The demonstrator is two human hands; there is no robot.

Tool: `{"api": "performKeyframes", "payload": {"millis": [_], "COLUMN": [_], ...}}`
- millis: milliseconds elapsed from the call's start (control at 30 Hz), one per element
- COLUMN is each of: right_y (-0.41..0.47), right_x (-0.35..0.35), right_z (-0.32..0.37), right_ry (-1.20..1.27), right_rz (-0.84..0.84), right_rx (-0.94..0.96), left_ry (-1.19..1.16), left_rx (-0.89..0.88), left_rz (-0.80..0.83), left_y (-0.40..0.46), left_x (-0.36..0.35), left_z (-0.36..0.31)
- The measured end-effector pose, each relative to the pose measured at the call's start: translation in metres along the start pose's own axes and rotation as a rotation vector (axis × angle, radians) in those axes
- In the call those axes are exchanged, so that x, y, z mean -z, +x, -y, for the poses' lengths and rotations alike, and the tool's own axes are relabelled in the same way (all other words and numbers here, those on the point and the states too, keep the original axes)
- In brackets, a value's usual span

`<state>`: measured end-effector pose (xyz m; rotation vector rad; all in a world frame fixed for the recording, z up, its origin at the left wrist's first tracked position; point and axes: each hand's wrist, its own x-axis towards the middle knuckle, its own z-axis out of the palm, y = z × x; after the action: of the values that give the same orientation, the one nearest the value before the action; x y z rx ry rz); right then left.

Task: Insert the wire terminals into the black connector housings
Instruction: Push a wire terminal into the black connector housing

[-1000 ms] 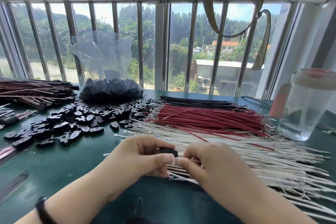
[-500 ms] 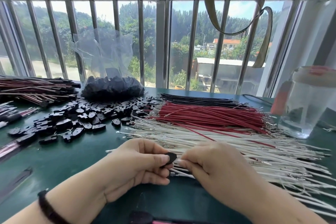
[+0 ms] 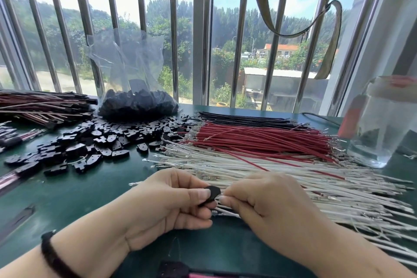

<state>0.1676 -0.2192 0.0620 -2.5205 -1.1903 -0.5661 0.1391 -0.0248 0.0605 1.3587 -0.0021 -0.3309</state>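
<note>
Change since half a second back: the view has tipped down slightly, so the wire piles sit a bit higher in frame. The connector has turned a little in the left fingers. Both hands hold the same spot as before.

Far left: a bundle of finished brown and dark wires (image 3: 42, 108) lies along the table edge, running out of frame.

Left of centre: loose black housings (image 3: 90, 144) are scattered over the green table (image 3: 67, 194), spilling from a clear plastic bag (image 3: 135, 97) that stands against the window bars (image 3: 173, 52).

Near left: a stretch of bare table lies between the housings and my left forearm, which wears a dark wristband (image 3: 54, 257).

Centre, near edge: the left hand (image 3: 164, 205) pinches one black connector (image 3: 211, 194) between thumb and forefinger, raised just off the table. The right hand (image 3: 266, 205) pinches a white wire (image 3: 222, 193) whose tip meets the connector's right side. I cannot tell how far it has gone in.

Centre to right: three piles of wire, black (image 3: 248, 118) farthest, red (image 3: 259, 140) in the middle, white (image 3: 293, 178) nearest, the white pile running under the right hand.

Far right: a clear plastic jar (image 3: 383, 128) stands just beside the red wire ends, close to the table's right edge.
</note>
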Motion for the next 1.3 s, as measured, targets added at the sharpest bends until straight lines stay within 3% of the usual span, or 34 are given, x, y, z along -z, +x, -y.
{"api": "performKeyframes", "payload": {"millis": [233, 467, 600, 733, 800, 900, 1033, 1200, 1300], "right_y": [-0.002, 0.005, 0.003, 0.007, 0.019, 0.053, 0.096, 0.114, 0.113], "right_x": [-0.003, 0.003, 0.013, 0.031, 0.034, 0.022, -0.008, -0.026, -0.022], "right_z": [0.0, -0.007, -0.021, -0.052, -0.064, -0.074, -0.067, -0.062, -0.067], "right_ry": [-0.005, -0.028, 0.203, 0.295, 0.2, -0.039, -0.07, -0.271, -0.104], "right_rz": [-0.013, 0.106, 0.243, -0.033, -0.077, 0.129, 0.271, 0.096, 0.05], "right_rx": [0.059, -0.006, -0.178, -0.357, -0.38, -0.305, -0.302, -0.214, -0.221], "left_ry": [0.009, 0.115, 0.168, 0.342, 0.44, 0.465, 0.434, 0.425, 0.432], "left_rx": [-0.008, 0.005, 0.09, 0.025, -0.011, -0.034, -0.081, -0.132, -0.156], "left_rz": [-0.009, -0.026, -0.013, 0.022, 0.018, 0.027, 0.079, 0.155, 0.126], "left_y": [-0.003, 0.006, 0.011, 0.01, 0.009, 0.011, 0.013, 0.013, 0.017], "left_x": [-0.004, 0.003, 0.017, 0.027, 0.027, 0.03, 0.035, 0.048, 0.051], "left_z": [0.0, -0.003, -0.002, -0.011, -0.011, -0.008, -0.006, -0.012, -0.014]}}
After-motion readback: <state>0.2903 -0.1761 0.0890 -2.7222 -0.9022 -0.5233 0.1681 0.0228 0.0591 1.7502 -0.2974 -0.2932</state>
